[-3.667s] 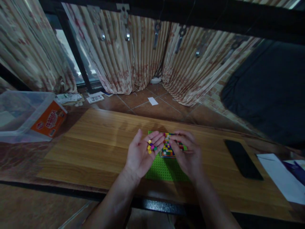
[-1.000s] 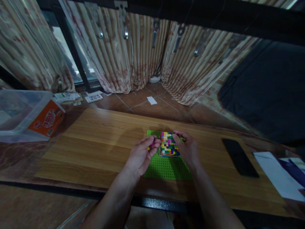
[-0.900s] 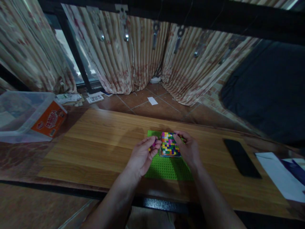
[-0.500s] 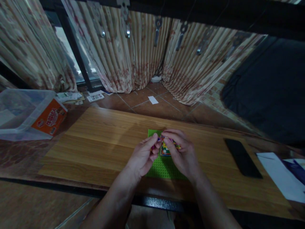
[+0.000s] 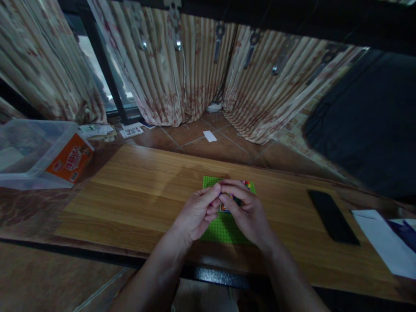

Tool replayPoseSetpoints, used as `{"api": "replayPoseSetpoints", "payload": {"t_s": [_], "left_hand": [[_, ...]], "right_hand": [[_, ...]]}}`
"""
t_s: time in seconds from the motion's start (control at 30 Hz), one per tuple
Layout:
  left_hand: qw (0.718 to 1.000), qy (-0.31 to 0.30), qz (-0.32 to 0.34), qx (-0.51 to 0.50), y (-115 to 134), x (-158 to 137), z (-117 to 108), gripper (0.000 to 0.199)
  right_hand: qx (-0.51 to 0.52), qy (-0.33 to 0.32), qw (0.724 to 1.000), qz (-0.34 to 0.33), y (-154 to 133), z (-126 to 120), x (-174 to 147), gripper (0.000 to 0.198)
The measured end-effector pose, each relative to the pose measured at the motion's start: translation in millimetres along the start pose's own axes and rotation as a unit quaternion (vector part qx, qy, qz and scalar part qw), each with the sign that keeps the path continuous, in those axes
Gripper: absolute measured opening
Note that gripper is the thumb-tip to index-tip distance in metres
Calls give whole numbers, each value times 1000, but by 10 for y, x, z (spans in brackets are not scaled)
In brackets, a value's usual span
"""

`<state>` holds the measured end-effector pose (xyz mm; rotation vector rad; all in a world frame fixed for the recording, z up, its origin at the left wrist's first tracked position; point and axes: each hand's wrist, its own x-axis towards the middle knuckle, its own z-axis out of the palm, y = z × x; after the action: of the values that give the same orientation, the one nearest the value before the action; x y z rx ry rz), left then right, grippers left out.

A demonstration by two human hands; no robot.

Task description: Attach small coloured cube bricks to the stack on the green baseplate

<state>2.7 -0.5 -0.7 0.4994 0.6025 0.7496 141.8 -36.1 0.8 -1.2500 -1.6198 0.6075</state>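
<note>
A left hand (image 5: 196,212) curls around small purple pieces (image 5: 212,202); the right hand (image 5: 246,212) meets its fingertips, grip hard to make out. Beneath both: colourful bricks (image 5: 248,185), green baseplate (image 5: 224,230).

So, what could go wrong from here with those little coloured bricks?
A small purple piece shows at the curled fingers of the left hand; it might slip out and drop onto the green baseplate.
The right hand hides much of the multicoloured brick block, so a piece could perhaps be misplaced.
With the two hands' fingertips so close together, they could fumble something this tiny.
</note>
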Motion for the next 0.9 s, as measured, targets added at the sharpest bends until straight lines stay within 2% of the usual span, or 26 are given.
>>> {"api": "replayPoseSetpoints", "payload": {"t_s": [0.3,0.47,0.73,0.9], "left_hand": [[1000,7,-4,8,-35,-1,40,40],[1000,5,0,17,-23,-6,27,39],[1000,3,-10,27,-36,-16,36,42],[1000,3,-24,4,-23,-10,42,40]], "right_hand": [[31,2,1000,5,-28,-62,15,9],[22,-9,1000,-3,-10,-45,-2,16],[-30,-46,998,-34,-43,-82,-4,14],[-54,-6,998,-29,-20,-93,-2,10]]}}
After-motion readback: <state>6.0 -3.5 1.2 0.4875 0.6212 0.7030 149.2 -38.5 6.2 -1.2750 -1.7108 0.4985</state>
